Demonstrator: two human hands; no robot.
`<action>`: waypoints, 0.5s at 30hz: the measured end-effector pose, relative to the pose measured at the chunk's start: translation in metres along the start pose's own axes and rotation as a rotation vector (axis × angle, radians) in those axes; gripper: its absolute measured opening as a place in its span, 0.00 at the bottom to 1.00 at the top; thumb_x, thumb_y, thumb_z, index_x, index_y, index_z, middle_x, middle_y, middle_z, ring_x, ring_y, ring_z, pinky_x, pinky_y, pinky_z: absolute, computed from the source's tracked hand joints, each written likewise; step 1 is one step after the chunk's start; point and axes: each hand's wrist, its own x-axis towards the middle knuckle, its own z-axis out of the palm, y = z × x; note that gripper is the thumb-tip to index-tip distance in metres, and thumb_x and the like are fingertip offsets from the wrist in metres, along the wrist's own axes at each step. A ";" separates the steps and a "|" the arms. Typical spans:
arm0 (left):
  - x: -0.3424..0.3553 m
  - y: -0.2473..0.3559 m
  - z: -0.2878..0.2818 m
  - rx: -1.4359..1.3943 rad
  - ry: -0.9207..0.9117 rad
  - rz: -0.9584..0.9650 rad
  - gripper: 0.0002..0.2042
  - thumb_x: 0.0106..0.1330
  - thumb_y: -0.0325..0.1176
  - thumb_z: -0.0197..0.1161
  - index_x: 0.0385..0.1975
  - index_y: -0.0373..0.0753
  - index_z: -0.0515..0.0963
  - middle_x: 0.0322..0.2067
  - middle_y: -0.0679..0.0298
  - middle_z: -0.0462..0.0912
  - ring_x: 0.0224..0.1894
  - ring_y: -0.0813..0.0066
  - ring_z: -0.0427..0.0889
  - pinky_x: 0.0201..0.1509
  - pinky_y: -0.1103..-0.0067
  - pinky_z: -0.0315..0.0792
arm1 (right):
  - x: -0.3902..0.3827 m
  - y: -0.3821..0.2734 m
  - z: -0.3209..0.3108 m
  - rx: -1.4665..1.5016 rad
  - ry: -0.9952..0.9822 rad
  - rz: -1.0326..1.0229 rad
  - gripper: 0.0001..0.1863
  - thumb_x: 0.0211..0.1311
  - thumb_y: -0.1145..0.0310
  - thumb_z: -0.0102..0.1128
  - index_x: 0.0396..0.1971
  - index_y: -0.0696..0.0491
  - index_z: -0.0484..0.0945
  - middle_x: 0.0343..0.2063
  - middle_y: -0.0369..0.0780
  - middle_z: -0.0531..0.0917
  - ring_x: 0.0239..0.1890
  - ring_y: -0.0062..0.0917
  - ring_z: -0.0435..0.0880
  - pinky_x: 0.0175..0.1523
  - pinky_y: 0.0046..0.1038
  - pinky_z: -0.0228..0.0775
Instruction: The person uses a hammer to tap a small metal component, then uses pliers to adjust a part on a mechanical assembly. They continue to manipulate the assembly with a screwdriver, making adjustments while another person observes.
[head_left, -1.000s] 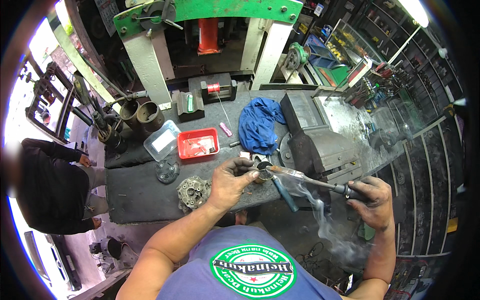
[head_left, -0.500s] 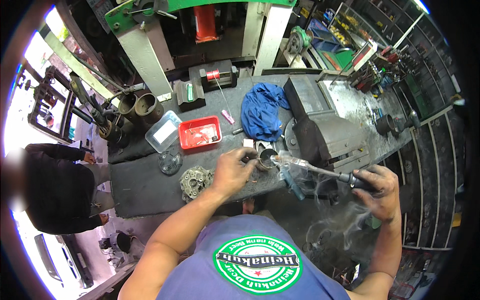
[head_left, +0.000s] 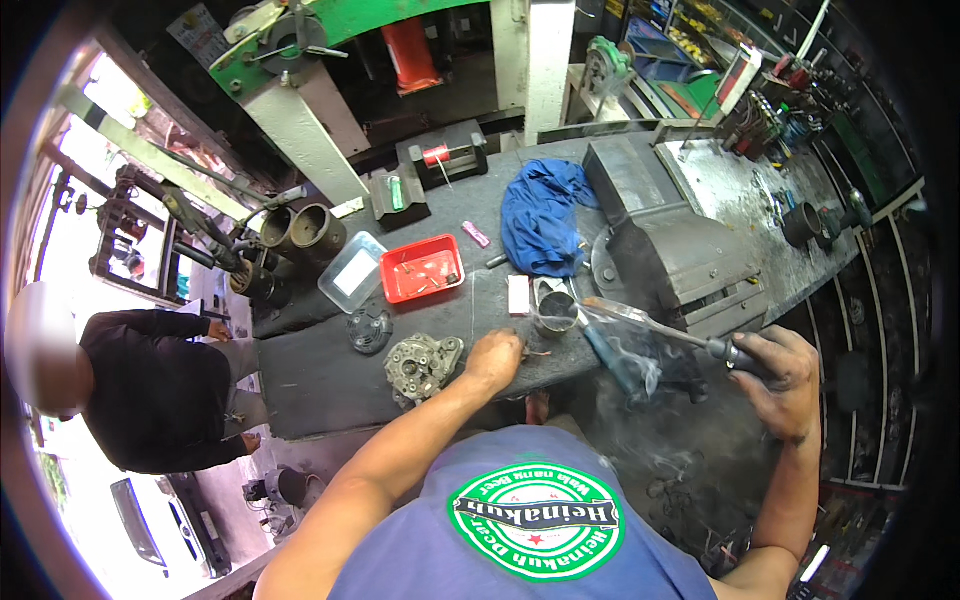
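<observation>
Left hand (head_left: 495, 355) is being held closed, fingers curled down on the bench edge over thin reddish wires (head_left: 540, 352); whether they are pinched cannot be told. Compared with a second ago, this hand is being drawn back from the small metal cup (head_left: 555, 310), now just beyond the fingertips. Right hand (head_left: 780, 375) is being kept clenched around the handle of a soldering iron (head_left: 650, 325), tip reaching toward the cup, smoke drifting below it. Alternator part (head_left: 425, 362) is lying just left of the left hand; red tray (head_left: 422, 270) and blue rag (head_left: 545, 215) farther off; vise (head_left: 680, 255) beyond the iron.
</observation>
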 end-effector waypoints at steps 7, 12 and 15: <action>-0.044 -0.001 -0.056 -1.120 0.314 0.145 0.15 0.67 0.21 0.77 0.53 0.35 0.89 0.58 0.54 0.89 0.62 0.65 0.88 0.69 0.69 0.82 | 0.007 -0.024 -0.008 -0.097 0.040 -0.103 0.30 0.36 0.75 0.84 0.49 0.54 0.91 0.33 0.45 0.85 0.35 0.45 0.85 0.41 0.42 0.74; -0.071 0.000 -0.076 -1.360 0.366 0.201 0.15 0.68 0.21 0.77 0.53 0.35 0.88 0.59 0.56 0.90 0.61 0.69 0.88 0.70 0.70 0.81 | 0.029 -0.065 -0.016 -0.187 0.000 -0.206 0.31 0.35 0.76 0.83 0.49 0.54 0.91 0.32 0.44 0.85 0.34 0.44 0.84 0.42 0.43 0.74; -0.082 -0.006 -0.088 -1.149 0.404 0.197 0.15 0.67 0.21 0.77 0.53 0.36 0.89 0.57 0.55 0.91 0.60 0.66 0.90 0.68 0.70 0.82 | 0.043 -0.092 -0.021 -0.264 -0.040 -0.300 0.29 0.34 0.74 0.84 0.45 0.52 0.91 0.32 0.42 0.87 0.33 0.41 0.84 0.40 0.41 0.73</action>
